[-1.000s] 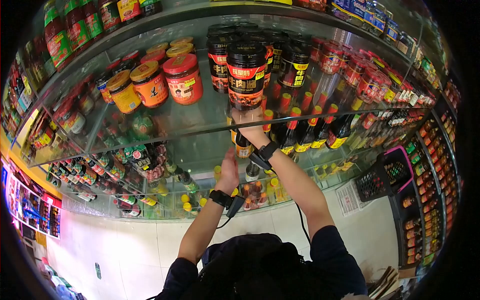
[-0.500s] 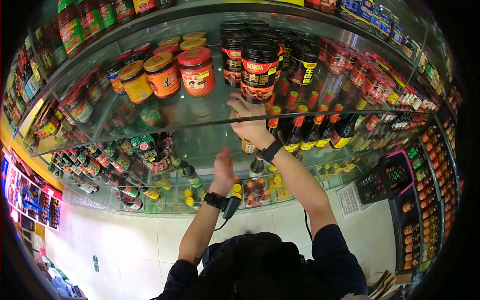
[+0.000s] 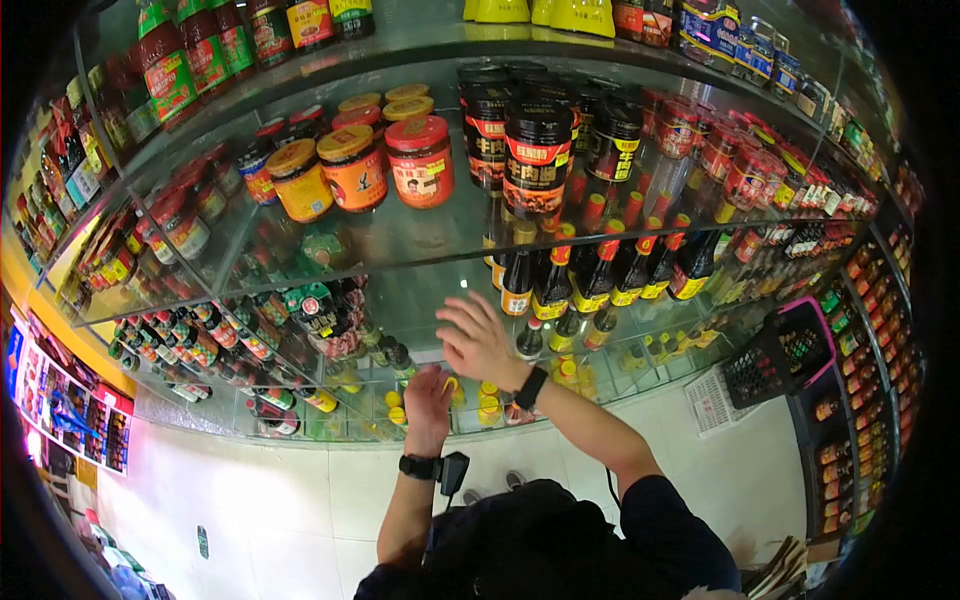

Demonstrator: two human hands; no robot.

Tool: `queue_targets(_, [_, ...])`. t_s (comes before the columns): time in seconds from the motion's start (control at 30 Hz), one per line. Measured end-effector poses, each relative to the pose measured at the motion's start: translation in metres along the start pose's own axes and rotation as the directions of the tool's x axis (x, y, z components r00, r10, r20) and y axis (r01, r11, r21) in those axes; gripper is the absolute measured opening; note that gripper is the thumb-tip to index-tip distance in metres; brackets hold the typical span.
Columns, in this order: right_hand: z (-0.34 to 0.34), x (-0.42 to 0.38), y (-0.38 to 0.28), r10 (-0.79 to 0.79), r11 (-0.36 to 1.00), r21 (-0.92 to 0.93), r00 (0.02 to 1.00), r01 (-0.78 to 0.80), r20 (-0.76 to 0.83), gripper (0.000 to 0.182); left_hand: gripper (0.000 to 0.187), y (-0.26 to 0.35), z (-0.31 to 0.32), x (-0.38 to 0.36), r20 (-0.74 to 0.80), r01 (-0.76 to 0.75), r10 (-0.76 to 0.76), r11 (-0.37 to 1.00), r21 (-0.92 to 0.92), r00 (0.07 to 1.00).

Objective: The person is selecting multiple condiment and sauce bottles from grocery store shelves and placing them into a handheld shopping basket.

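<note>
The right hand [image 3: 478, 345] has come away from the front jar [image 3: 538, 165] and drawn down beside the left hand [image 3: 428, 405]; the jar stays upright at the front of the glass shelf [image 3: 400, 245], well apart from both. The jars behind it are partly hidden, and the small print on its label is too small to read. The right fingers are slightly spread and bent, holding nothing visible. The left fingers look curled, but I cannot tell how far open they are, or whether the hands touch. Yellow caps [image 3: 489, 400] show near the hands, their bottles blurred by the glass. The dark head [image 3: 530, 540] hides most of the body.
</note>
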State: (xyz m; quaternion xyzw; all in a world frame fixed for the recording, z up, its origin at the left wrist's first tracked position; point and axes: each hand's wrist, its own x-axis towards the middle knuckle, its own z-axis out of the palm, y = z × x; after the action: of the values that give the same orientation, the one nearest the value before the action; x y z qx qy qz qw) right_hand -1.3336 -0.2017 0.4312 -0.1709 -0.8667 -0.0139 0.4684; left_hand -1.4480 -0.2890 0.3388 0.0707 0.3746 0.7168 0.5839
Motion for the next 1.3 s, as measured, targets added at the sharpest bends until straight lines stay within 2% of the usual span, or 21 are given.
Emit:
queue_targets(0.2, [0.022, -0.067, -0.032, 0.108, 0.988, 0.101, 0.992, -0.115, 0.065, 0.015, 0.025, -0.010, -0.063, -0.018, -0.067, 0.014, -0.019, 0.997, -0.078, 0.998])
queue_targets(0.23, [0.022, -0.079, -0.037, 0.134, 0.983, 0.110, 0.987, -0.144, 0.093, 0.015, 0.023, -0.015, -0.069, -0.017, -0.130, 0.066, -0.078, 0.993, -0.095, 0.988])
queue_targets(0.3, [0.018, -0.105, -0.047, 0.205, 0.976, 0.053, 0.972, -0.212, 0.118, 0.015, 0.021, -0.040, -0.103, -0.007, -0.032, 0.139, -0.140, 0.989, -0.050, 0.990])
queue_targets(0.4, [0.008, -0.146, -0.053, 0.342, 0.938, 0.006, 0.931, -0.346, 0.123, 0.015, 0.020, -0.065, -0.088, -0.021, -0.114, 0.250, -0.253, 0.967, -0.044, 0.961])
queue_targets(0.47, [-0.004, -0.174, -0.056, 0.412, 0.910, -0.001, 0.906, -0.414, 0.098, 0.016, 0.020, -0.090, -0.086, -0.020, -0.110, 0.323, -0.324, 0.946, -0.026, 0.940])
queue_targets(0.53, [-0.019, -0.205, -0.060, 0.611, 0.791, 0.037, 0.792, -0.610, -0.004, 0.016, 0.019, -0.110, -0.071, -0.027, -0.132, 0.385, -0.382, 0.923, -0.004, 0.915])
queue_targets(0.57, [-0.027, -0.220, -0.060, 0.613, 0.790, 0.027, 0.790, -0.612, -0.009, 0.016, 0.019, -0.119, -0.060, -0.030, -0.124, 0.391, -0.389, 0.920, -0.002, 0.913])
queue_targets(0.63, [-0.045, -0.252, -0.064, 0.781, 0.623, 0.031, 0.619, -0.782, -0.087, 0.016, 0.017, -0.137, -0.039, -0.044, -0.112, 0.447, -0.436, 0.889, 0.100, 0.893])
queue_targets(0.67, [-0.054, -0.270, -0.065, 0.785, 0.617, 0.030, 0.614, -0.786, -0.084, 0.016, 0.015, -0.148, -0.030, -0.048, -0.123, 0.457, -0.442, 0.878, 0.144, 0.888])
queue_targets(0.73, [-0.069, -0.308, -0.063, 0.913, 0.407, 0.170, 0.396, -0.898, -0.092, 0.016, 0.015, -0.172, -0.014, -0.054, -0.116, 0.479, -0.465, 0.862, 0.166, 0.877])
queue_targets(0.77, [-0.078, -0.326, -0.066, 0.915, 0.403, 0.170, 0.394, -0.899, -0.087, 0.016, 0.015, -0.185, -0.008, -0.059, -0.105, 0.498, -0.487, 0.846, 0.189, 0.867])
queue_targets(0.83, [-0.100, -0.364, -0.061, 0.969, 0.245, 0.200, 0.244, -0.949, -0.032, 0.017, 0.015, -0.218, 0.005, -0.066, -0.070, 0.499, -0.495, 0.846, 0.189, 0.866])
queue_targets(0.87, [-0.113, -0.379, -0.059, 0.979, 0.199, 0.225, 0.205, -0.954, 0.001, 0.018, 0.017, -0.237, 0.010, -0.070, -0.045, 0.503, -0.507, 0.835, 0.223, 0.861])
queue_targets(0.9, [-0.127, -0.395, -0.056, 0.976, 0.210, 0.219, 0.217, -0.953, 0.006, 0.018, 0.019, -0.259, 0.016, -0.072, -0.019, 0.504, -0.517, 0.826, 0.254, 0.856])
queue_targets(0.97, [-0.157, -0.429, -0.049, 0.991, 0.091, 0.298, 0.117, -0.950, 0.071, 0.016, 0.017, -0.305, 0.036, -0.080, -0.056, 0.517, -0.522, 0.812, 0.272, 0.851])
queue_targets(1.03, [-0.190, -0.472, -0.038, 0.986, 0.104, 0.349, 0.142, -0.932, 0.088, 0.014, 0.016, -0.352, 0.061, -0.097, -0.101, 0.537, -0.532, 0.794, 0.285, 0.840])
queue_targets(1.13, [-0.254, -0.518, -0.034, 0.991, 0.032, 0.407, 0.081, -0.913, 0.103, 0.014, 0.013, -0.417, 0.099, -0.131, -0.141, 0.600, -0.593, 0.719, 0.350, 0.793])
queue_targets(1.23, [-0.320, -0.565, -0.033, 1.000, 0.004, 0.402, 0.016, -0.916, 0.026, 0.012, 0.011, -0.485, 0.125, -0.158, -0.094, 0.646, -0.680, 0.630, 0.431, 0.727])
queue_targets(1.3, [-0.361, -0.593, -0.034, 0.995, -0.052, 0.373, -0.078, -0.926, -0.054, 0.012, 0.011, -0.521, 0.142, -0.173, -0.109, 0.656, -0.705, 0.577, 0.487, 0.701])
